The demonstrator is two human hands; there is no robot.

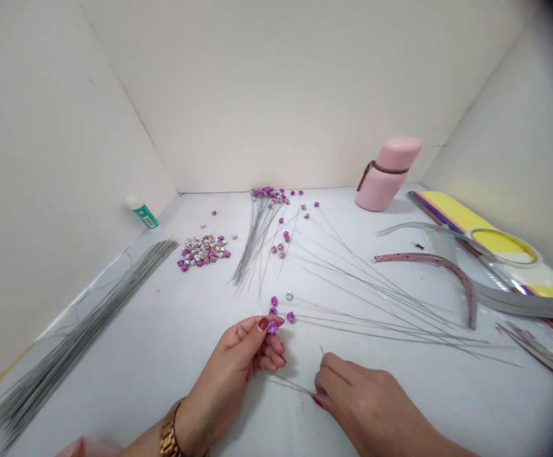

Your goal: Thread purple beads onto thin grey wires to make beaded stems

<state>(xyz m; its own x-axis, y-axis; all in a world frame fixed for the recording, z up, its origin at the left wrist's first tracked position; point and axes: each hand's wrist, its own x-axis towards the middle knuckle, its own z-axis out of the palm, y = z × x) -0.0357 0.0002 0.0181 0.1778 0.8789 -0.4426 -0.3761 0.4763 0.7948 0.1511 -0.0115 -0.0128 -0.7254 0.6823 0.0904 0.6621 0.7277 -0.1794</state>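
A small purple star bead (272,327) is pinched between the thumb and forefinger of my left hand (245,349), which wears a gold watch. To its right my right hand (362,397) has its fingers closed on a thin wire (291,384) that runs back toward the left hand. Just beyond my left fingertips lie more purple beads (291,317) and a silver bead (289,296), with wires stretching to the right. Farther back stands out a bundle of wires topped with purple beads (263,192). A pile of purple, silver and pink beads (204,251) sits at left.
Along the left side lies a long bundle of bare wires (90,330), with a green and white tube (143,212) behind it. A pink bottle (388,174) stands at the back right. Curved strips (428,259), a tape roll (505,246) and yellow sheets (452,206) occupy the right side.
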